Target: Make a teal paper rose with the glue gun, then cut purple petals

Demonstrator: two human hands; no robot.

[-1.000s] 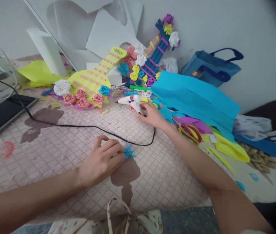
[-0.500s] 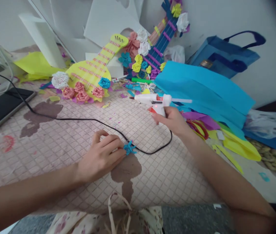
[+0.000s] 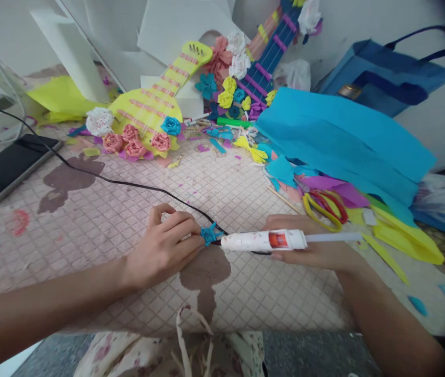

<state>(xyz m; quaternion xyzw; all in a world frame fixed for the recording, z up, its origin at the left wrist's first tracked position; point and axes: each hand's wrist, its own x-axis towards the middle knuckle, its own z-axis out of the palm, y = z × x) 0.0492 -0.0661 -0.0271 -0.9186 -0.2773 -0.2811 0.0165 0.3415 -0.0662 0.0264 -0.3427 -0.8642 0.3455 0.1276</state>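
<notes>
My left hand (image 3: 169,243) rests on the quilted cloth with its fingertips closed on a small blue paper flower (image 3: 208,234). A white glue gun (image 3: 251,240) lies level in my right hand (image 3: 304,243), whose fingers wrap round its handle beneath. The dark nozzle points left and meets the edge of the blue flower; whether it touches, I cannot tell. A clear glue stick (image 3: 334,237) sticks out of the gun's back. The black cord (image 3: 139,185) runs across the cloth from the left and passes by the flower.
A yellow paper guitar (image 3: 147,112) with paper roses leans at the back, beside a blue paper guitar (image 3: 259,73). Blue paper sheets (image 3: 344,131), scissors (image 3: 324,209) and yellow strips lie to the right. A phone (image 3: 10,167) is at the left, and a blue bag (image 3: 383,78) stands behind.
My right hand has brought the glue gun down and toward me, its nozzle now beside the blue flower. My left hand has kept its hold. The view has shifted slightly.
</notes>
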